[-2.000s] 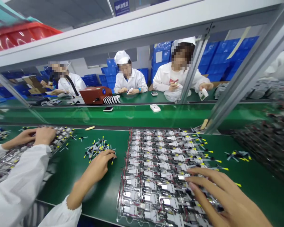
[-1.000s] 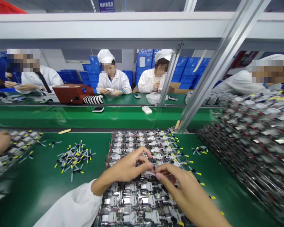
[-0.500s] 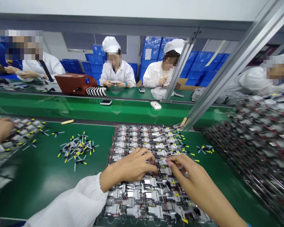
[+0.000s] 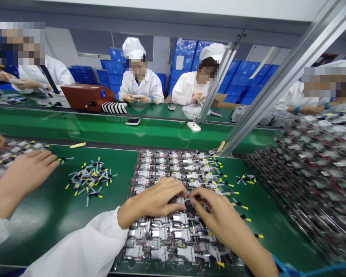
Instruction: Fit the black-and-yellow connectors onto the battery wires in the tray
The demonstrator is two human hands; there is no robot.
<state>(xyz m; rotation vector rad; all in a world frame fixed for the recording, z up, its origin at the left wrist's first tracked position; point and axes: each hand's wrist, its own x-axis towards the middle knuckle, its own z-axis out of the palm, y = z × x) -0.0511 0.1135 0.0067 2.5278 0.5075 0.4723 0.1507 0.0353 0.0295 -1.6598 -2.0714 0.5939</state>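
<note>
A clear tray (image 4: pixel 173 161) of several small silver parts with red wires lies on the green mat in front of me. My left hand (image 4: pixel 152 202), in a white sleeve, and my right hand (image 4: pixel 219 221) meet over the tray's middle. Their fingertips pinch one small part (image 4: pixel 181 200) between them. The part is mostly hidden by my fingers. A loose pile of black-and-yellow pieces (image 4: pixel 88 179) lies to the left of the tray.
A co-worker's hand (image 4: pixel 23 173) rests on the mat at the left, by another tray. Stacked trays (image 4: pixel 311 169) fill the right side. Beyond runs a green belt (image 4: pixel 103 130) carrying a phone (image 4: pixel 132 121) and a white device (image 4: pixel 193 126). A slanted metal post (image 4: pixel 265 80) rises at right. Several people sit opposite.
My left hand left the black-and-yellow pile and joined my right hand over the tray; both now pinch a part. The co-worker's hand moved right onto the mat.
</note>
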